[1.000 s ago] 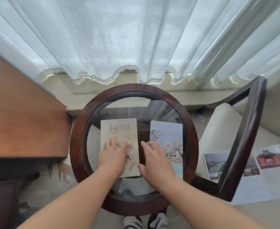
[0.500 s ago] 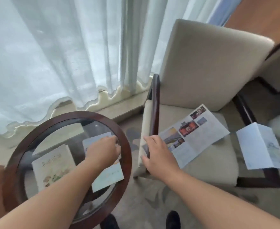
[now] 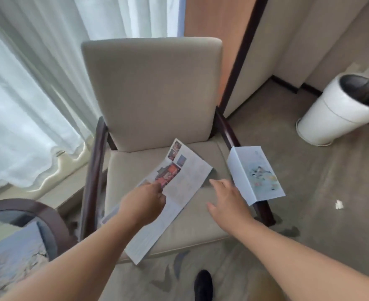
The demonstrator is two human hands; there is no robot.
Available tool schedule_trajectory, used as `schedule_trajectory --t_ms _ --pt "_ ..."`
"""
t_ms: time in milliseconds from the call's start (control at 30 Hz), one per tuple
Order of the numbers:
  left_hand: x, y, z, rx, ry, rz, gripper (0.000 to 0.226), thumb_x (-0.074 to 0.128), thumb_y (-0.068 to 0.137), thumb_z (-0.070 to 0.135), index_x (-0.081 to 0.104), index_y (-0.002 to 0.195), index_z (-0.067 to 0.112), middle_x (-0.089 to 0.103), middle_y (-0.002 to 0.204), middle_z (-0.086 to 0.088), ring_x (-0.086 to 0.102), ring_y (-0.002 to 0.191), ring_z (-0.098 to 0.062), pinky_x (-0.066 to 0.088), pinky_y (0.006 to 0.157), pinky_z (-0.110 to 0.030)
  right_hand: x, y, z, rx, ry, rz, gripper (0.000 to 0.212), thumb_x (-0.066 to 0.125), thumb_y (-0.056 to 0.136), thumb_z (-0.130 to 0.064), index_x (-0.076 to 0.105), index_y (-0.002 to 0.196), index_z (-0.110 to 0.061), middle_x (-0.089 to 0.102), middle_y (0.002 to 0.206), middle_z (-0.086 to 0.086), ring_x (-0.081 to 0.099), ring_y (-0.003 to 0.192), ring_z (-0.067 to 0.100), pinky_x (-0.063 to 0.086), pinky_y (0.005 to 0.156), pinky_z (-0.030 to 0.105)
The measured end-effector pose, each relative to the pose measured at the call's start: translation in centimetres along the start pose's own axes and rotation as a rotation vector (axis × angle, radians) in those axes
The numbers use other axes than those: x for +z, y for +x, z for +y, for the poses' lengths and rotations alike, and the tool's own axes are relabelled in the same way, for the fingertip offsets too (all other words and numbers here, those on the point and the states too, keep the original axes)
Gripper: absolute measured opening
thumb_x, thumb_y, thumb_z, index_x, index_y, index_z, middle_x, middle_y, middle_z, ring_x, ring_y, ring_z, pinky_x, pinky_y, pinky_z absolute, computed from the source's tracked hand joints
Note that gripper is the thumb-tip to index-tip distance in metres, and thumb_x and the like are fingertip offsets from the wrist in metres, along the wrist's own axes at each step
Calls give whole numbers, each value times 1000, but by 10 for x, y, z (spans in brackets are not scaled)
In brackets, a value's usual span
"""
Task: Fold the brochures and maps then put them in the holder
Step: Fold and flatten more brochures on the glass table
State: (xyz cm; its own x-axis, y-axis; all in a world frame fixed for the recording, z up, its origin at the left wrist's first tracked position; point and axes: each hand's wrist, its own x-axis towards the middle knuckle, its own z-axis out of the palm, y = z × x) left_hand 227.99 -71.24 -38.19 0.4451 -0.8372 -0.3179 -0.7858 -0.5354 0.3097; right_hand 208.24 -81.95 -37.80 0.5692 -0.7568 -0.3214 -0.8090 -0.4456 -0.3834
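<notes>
A long unfolded brochure (image 3: 179, 187) with photos lies diagonally across the beige chair seat (image 3: 201, 222). My left hand (image 3: 142, 205) is over its middle, fingers curled, the fingertips at the paper; whether it grips the sheet is unclear. My right hand (image 3: 227, 200) hovers with loosely spread fingers over the seat, between that brochure and a half-folded white map (image 3: 255, 172) resting on the right armrest. A folded brochure (image 3: 20, 261) lies on the round glass table (image 3: 48, 213) at the lower left. No holder is in view.
The chair has a tall beige back (image 3: 153, 88) and dark wooden arms (image 3: 92, 174). White curtains (image 3: 27, 94) hang at the left. A white bin (image 3: 340, 109) stands on the carpet at the right. My dark shoe (image 3: 203, 285) shows below.
The view swung right from the glass table to the chair. Both hands left the folded brochures on the table and moved over the chair seat and the open brochure.
</notes>
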Motion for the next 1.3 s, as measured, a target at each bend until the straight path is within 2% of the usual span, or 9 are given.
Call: schedule_trajectory --t_ms 233,400,467,633,733,967,1067,1167,1300 --pt "31 36 78 32 28 -51 35 47 95 38 58 125 23 65 124 -2 61 111 -23 51 90 -37 -26 44 109 259 -96 41 51 59 87 -30 40 132 -15 39 136 10 39 122 32 41 93 40" --pt "52 46 90 22 83 -118 34 46 96 38 58 125 24 64 124 0 61 111 -21 51 89 -33 -3 68 143 345 -136 -17 87 64 87 -39 11 151 -15 16 154 14 28 134 36 39 101 44" --pt "57 50 90 8 91 -130 34 46 97 38 58 125 25 64 124 1 61 111 -21 50 87 -32 6 79 147 319 -148 -16 89 68 83 -40 13 149 -15 18 153 15 31 132 37 41 98 45" --pt "70 52 90 -7 146 -154 33 45 97 39 58 123 25 64 122 2 62 108 -22 52 84 -33 20 106 149 317 -212 45 72 75 76 -47 35 124 -10 39 132 15 47 113 37 46 82 43" --pt "75 54 90 -25 149 -162 33 45 96 38 59 123 25 65 121 1 62 108 -22 52 83 -33 19 121 154 338 -267 71 52 72 81 -33 40 115 -10 40 126 14 47 109 37 43 74 42" --pt "74 59 97 -28 143 -165 33 44 97 38 58 122 23 65 119 0 63 105 -24 53 84 -36 11 129 151 280 -348 -6 29 54 88 -13 53 116 -10 41 126 13 43 112 37 39 67 39" --pt "66 59 102 -38 114 -146 33 44 97 37 58 124 23 65 121 0 62 107 -23 52 84 -34 -4 125 142 217 -299 -9 22 49 89 -8 54 110 -9 45 121 13 50 108 37 38 66 37" --pt "53 58 105 -67 42 -131 34 45 97 37 58 124 23 65 122 0 62 108 -23 51 84 -34 -22 115 122 127 -205 54 3 45 90 -9 46 89 -12 46 113 13 56 97 38 33 65 36" --pt "27 45 103 -158 -126 -85 30 46 94 35 64 116 23 69 117 1 62 104 -22 53 87 -36 -38 95 73 -47 -133 95 18 43 88 -15 33 72 -18 47 94 7 48 74 33 30 60 35"
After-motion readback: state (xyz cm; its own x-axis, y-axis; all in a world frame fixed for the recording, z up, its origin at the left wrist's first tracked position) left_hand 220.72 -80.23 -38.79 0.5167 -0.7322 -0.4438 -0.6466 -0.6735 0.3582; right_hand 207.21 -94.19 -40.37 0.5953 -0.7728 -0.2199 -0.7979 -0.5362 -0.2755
